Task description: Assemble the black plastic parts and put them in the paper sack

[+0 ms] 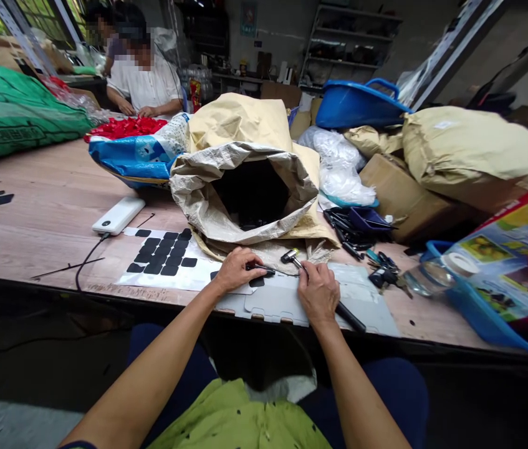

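Note:
My left hand [238, 269] is closed in a pinch on a small black part [264, 269] above the grey board [282, 302]. My right hand [318, 292] wraps round the shaft of a small hammer [290, 255]; its head points up and left, and its black grip sticks out below my palm. Behind both hands a large paper sack [245, 153] lies with its dark mouth toward me. Left of my left hand, several black rounded squares [163, 252] lie in rows on a white sheet [151, 279].
A white power bank [118, 215] with a cable lies left. Keys [383, 271], black parts [345, 234] and a blue basin [502, 324] with a bottle stand right. A blue bag of red pieces [128, 156] and a person in white [144, 81] are farther back.

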The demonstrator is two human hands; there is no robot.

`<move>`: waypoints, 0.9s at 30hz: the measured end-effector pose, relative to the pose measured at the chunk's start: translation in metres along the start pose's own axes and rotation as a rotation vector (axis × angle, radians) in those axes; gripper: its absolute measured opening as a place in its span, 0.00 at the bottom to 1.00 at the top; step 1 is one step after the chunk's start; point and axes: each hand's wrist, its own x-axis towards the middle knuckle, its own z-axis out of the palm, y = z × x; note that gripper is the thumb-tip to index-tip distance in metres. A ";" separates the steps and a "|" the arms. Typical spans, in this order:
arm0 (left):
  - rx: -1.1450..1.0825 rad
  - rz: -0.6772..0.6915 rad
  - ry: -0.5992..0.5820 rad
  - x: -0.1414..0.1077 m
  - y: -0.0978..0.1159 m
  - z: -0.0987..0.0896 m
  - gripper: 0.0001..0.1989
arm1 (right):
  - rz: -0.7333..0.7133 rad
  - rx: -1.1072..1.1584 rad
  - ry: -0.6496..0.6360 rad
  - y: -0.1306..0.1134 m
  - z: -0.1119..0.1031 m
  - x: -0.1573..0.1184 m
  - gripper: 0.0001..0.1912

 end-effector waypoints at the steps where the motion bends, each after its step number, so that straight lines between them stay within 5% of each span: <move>1: 0.013 0.003 -0.011 0.000 -0.001 0.001 0.10 | -0.003 -0.006 0.001 0.000 0.000 0.000 0.13; 9: 0.082 0.057 -0.043 0.000 -0.004 0.000 0.11 | 0.006 -0.025 -0.024 0.000 0.000 0.001 0.13; 14: 0.032 0.224 0.000 -0.031 0.045 -0.015 0.13 | 0.010 -0.035 -0.037 -0.002 -0.003 0.001 0.13; 17: -0.048 0.366 -0.273 -0.072 0.072 -0.002 0.16 | 0.014 -0.047 -0.041 -0.003 -0.003 0.001 0.13; 19: -0.086 0.402 -0.491 -0.100 0.070 0.024 0.17 | 0.014 -0.050 -0.041 -0.003 -0.003 0.001 0.13; 22: -0.119 0.112 -0.618 -0.131 0.034 0.074 0.17 | 0.006 -0.041 -0.037 -0.002 -0.002 0.001 0.13; 25: -0.074 -0.318 -0.553 -0.145 -0.015 0.119 0.15 | 0.006 -0.034 -0.034 -0.001 -0.001 0.001 0.13; 27: -0.041 -0.435 -0.538 -0.148 -0.039 0.138 0.14 | 0.008 -0.037 -0.037 -0.001 -0.001 0.001 0.13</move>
